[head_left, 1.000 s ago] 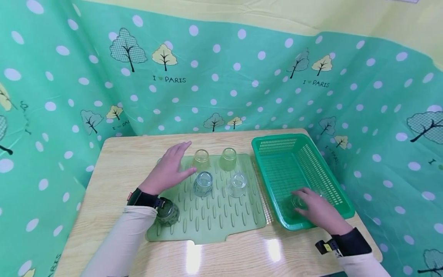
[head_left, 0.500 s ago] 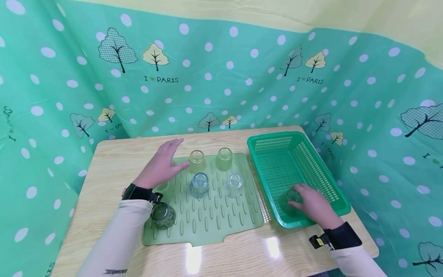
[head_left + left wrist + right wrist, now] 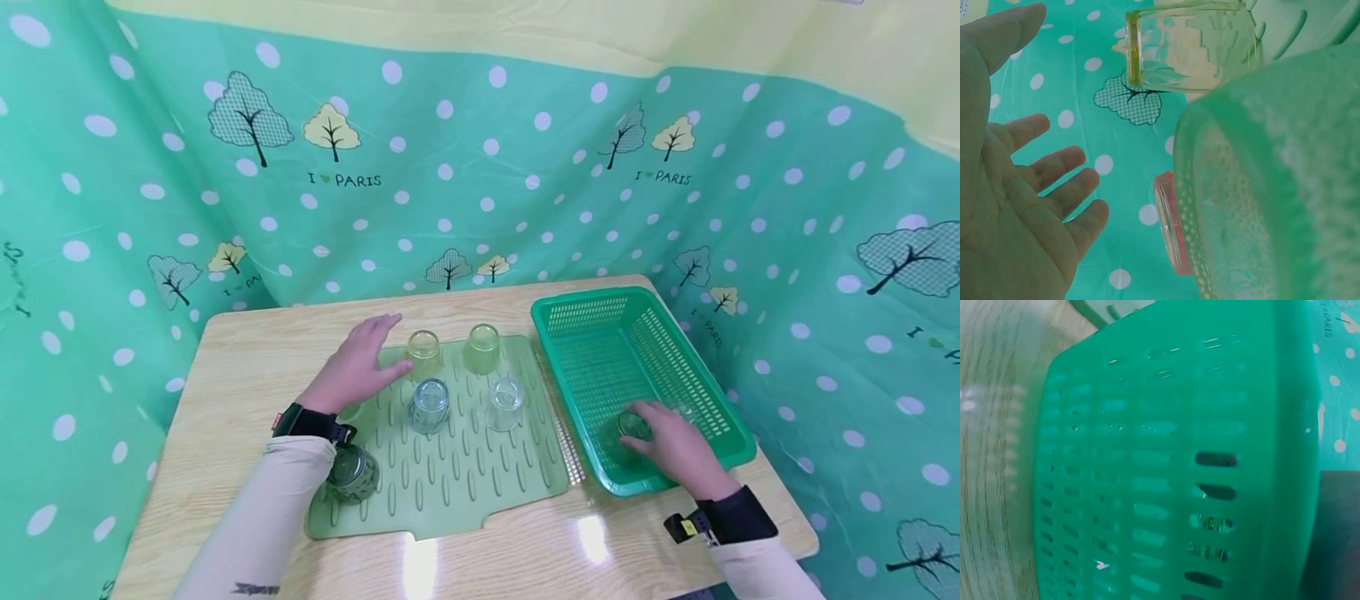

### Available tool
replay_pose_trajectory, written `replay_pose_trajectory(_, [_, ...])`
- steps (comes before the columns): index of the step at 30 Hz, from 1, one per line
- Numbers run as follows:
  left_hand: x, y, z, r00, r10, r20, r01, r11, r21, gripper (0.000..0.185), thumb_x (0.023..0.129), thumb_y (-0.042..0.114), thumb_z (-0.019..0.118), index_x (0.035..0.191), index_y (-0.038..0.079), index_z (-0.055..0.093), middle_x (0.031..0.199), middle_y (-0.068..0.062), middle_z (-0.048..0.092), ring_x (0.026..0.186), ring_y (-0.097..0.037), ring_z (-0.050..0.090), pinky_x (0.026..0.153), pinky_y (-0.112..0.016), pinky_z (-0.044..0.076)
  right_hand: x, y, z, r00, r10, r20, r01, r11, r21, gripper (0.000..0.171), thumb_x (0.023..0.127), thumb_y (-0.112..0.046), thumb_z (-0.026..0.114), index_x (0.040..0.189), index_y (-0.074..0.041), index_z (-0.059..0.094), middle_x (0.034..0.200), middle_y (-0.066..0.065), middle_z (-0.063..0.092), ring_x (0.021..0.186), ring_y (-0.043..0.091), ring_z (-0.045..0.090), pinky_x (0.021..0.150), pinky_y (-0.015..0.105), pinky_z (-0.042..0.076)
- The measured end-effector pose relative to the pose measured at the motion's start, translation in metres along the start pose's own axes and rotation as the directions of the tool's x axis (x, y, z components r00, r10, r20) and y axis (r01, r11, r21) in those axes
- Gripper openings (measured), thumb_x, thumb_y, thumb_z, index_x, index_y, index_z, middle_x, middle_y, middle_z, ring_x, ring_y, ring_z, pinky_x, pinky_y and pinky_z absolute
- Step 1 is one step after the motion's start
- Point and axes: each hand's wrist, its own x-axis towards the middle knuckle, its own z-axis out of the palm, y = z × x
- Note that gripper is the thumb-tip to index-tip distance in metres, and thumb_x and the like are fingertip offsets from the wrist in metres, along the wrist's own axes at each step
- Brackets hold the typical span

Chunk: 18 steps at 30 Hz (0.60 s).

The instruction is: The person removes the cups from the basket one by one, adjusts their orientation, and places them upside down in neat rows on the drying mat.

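Note:
My left hand (image 3: 356, 367) hovers over the left side of the green drying mat (image 3: 450, 517), fingers spread and holding nothing. Upside-down glasses stand around it: a yellow glass (image 3: 423, 354) right of the thumb, a bluish glass (image 3: 430, 408) nearer, and a dark glass (image 3: 354, 475) beside the wrist. In the left wrist view a green textured glass (image 3: 1316, 175) fills the foreground, with a pink glass (image 3: 1180, 234) partly hidden behind it. Inside the green basket (image 3: 568, 400), my right hand (image 3: 678, 446) grips a greenish drinking glass (image 3: 632, 427) between thumb and fingers.
A yellow-green glass (image 3: 482, 350) and a clear glass (image 3: 504, 404) stand on the mat's right half. Another clear glass (image 3: 686, 412) shows beyond the right hand in the basket. The basket's slotted wall (image 3: 1154, 456) fills the right wrist view. A polka-dot curtain (image 3: 480, 167) encloses the table.
The head view has shifted slightly. My right hand has settled around the glass, which shows more plainly between its fingers. The left hand stays spread over the mat.

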Motion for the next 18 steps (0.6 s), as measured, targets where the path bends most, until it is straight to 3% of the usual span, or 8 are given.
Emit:
replay_pose_trajectory(6, [-0.004,0.003,0.003,1.000,0.015,0.002,-0.015,1.000,-0.008,0.092,0.096,0.054,0.068,0.165,0.014,0.023,0.164,-0.022,0.031,0.150,-0.045,0.029,0.119,-0.067,0.029,-0.004,0.000,-0.002,0.999,0.036,-0.013,-0.036,0.999,-0.006,0.051,0.084,-0.020,0.087,0.126,0.001,0.066,0.116,0.021,0.071,0.099,0.040,0.070,0.077,0.052,0.061])
replay_pose_trajectory(9, [-0.007,0.006,0.001,1.000,0.014,0.008,-0.013,1.000,-0.015,0.092,0.096,0.055,0.068,0.165,0.014,0.023,0.164,-0.021,0.032,0.150,-0.044,0.030,0.119,-0.066,0.029,-0.006,-0.003,-0.006,0.995,0.066,-0.074,-0.069,0.997,-0.029,0.051,0.086,-0.024,0.086,0.126,0.002,0.067,0.116,0.023,0.071,0.099,0.042,0.070,0.074,0.054,0.061])
replay_pose_trajectory(11, [-0.009,0.008,-0.001,1.000,0.007,0.011,-0.007,1.000,-0.018,0.093,0.095,0.056,0.068,0.165,0.013,0.024,0.164,-0.020,0.033,0.150,-0.042,0.030,0.120,-0.064,0.030,-0.007,-0.006,-0.009,0.987,0.072,-0.144,-0.078,0.996,-0.039,0.052,0.086,-0.024,0.085,0.127,0.003,0.066,0.116,0.025,0.070,0.086,0.039,0.070,0.061,0.046,0.060])
replay_pose_trajectory(14, [-0.011,0.011,-0.007,1.000,0.003,0.006,-0.003,1.000,-0.026,0.093,0.095,0.057,0.068,0.164,0.012,0.025,0.162,-0.019,0.035,0.150,-0.041,0.031,0.120,-0.063,0.031,-0.005,-0.013,-0.011,0.959,0.045,-0.280,-0.059,0.997,-0.041,0.054,0.085,-0.021,0.085,0.129,0.003,0.065,0.116,0.026,0.067,0.075,0.036,0.068,0.045,0.034,0.049])
replay_pose_trajectory(16, [-0.013,0.013,-0.012,1.000,0.007,-0.012,-0.007,1.000,-0.027,0.093,0.095,0.056,0.069,0.164,0.012,0.026,0.161,-0.019,0.035,0.149,-0.040,0.032,0.120,-0.061,0.032,-0.001,-0.019,-0.011,0.930,0.013,-0.368,-0.030,0.999,-0.040,0.055,0.083,-0.018,0.085,0.130,0.003,0.065,0.117,0.025,0.066,0.073,0.034,0.067,0.042,0.032,0.045])
replay_pose_trajectory(18, [-0.014,0.016,-0.017,0.999,0.023,-0.032,-0.024,0.999,-0.028,0.092,0.095,0.054,0.070,0.164,0.012,0.027,0.161,-0.019,0.036,0.149,-0.040,0.032,0.120,-0.061,0.032,0.004,-0.027,-0.011,0.901,-0.003,-0.434,-0.008,1.000,-0.023,0.056,0.083,-0.016,0.085,0.132,0.003,0.065,0.119,0.025,0.064,0.085,0.036,0.068,0.048,0.037,0.050])
